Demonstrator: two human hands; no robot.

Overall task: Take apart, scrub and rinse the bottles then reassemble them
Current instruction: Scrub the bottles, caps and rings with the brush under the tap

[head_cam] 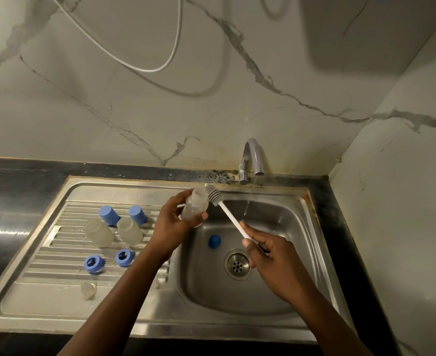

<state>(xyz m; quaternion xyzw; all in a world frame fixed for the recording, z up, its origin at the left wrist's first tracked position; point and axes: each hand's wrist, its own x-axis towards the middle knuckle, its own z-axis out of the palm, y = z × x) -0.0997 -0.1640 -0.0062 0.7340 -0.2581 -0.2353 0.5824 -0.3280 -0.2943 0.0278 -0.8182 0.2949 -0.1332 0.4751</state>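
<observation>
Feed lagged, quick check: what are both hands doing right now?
Left hand: holding the clear bottle.
Right hand: holding the bottle brush.

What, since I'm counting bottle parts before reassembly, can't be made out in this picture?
Head view:
- Clear bottle: its base is covered by the left hand.
- Bottle brush: its handle end is buried in the right hand.
- Blue piece in the basin: too small to tell cap from collar.
- White hose: both ends cut off by the top edge.
</observation>
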